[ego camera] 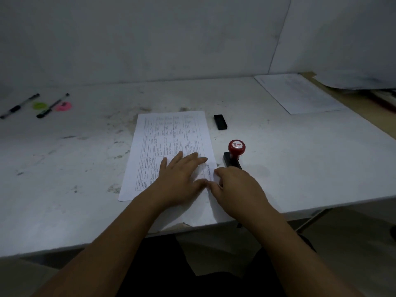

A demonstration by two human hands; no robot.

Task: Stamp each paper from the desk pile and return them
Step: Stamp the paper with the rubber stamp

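Observation:
A printed sheet with a table (169,142) lies lengthwise in the middle of the white desk (300,168). My left hand (182,176) rests flat on its near half, fingers straight and spread. My right hand (235,189) is at the sheet's right edge, thumb and forefinger pinching the paper there. Just right of the sheet stands a stamp with a red knob marked TOP (235,151) on a black base, untouched. A pile of papers (300,93) lies at the desk's back right corner.
A small black block (220,122) lies beyond the stamp. Two pens (19,106) (52,105) with a green and a pink disc (63,106) sit at the back left. White walls close the desk behind and at the right. The front edge runs just below my wrists.

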